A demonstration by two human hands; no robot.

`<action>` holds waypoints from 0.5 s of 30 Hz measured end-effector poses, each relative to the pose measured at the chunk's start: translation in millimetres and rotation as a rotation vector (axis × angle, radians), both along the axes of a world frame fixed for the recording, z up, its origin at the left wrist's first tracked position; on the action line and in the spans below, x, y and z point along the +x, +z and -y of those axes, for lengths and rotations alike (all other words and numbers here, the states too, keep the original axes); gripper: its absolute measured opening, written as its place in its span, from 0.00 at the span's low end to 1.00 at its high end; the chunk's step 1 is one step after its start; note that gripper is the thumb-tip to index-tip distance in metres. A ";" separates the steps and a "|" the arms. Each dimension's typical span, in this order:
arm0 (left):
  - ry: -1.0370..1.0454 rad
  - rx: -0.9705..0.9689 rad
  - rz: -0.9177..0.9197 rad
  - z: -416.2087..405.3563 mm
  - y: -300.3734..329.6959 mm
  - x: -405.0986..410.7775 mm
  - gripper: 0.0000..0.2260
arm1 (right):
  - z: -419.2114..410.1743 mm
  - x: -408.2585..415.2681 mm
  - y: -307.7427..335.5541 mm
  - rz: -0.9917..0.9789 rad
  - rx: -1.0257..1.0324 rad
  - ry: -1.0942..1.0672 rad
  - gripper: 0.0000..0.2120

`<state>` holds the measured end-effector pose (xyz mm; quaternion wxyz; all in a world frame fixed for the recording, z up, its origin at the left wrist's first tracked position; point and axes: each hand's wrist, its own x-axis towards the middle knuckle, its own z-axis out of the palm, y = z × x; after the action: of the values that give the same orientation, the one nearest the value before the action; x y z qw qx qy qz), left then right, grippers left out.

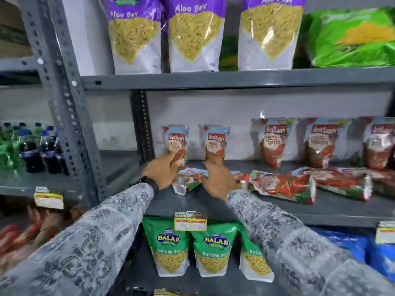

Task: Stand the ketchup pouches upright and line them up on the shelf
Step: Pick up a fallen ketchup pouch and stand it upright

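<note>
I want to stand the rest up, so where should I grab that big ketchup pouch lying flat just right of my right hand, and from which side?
Judging by its pose, the flat ketchup pouch lies lengthwise, with one end beside your right hand. Grip that near end across its width, coming from the open shelf front, then pivot it upright toward the back row.

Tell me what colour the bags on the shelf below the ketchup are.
Green tops with clear windows on the Balaji bags, shown in the head view.
</note>
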<state>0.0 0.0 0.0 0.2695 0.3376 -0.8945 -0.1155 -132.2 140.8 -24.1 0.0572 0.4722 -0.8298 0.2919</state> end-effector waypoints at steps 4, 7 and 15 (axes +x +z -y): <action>0.110 0.362 -0.001 33.9 -2.9 -23.8 0.18 | 41.6 -15.9 -12.2 0.504 -0.080 -0.207 0.21; 0.123 0.569 0.057 55.1 -12.9 -41.4 0.10 | 68.3 -25.8 -19.2 1.016 -0.210 -0.182 0.19; 0.097 1.132 -0.213 75.4 -34.7 -58.0 0.04 | 80.9 -35.1 -19.1 1.477 -0.440 -0.185 0.11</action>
<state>-58.0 -75.4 -34.7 0.1402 0.4562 -0.6448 -0.5970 -167.3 59.9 -43.2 -0.3941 0.0615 -0.6117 0.6832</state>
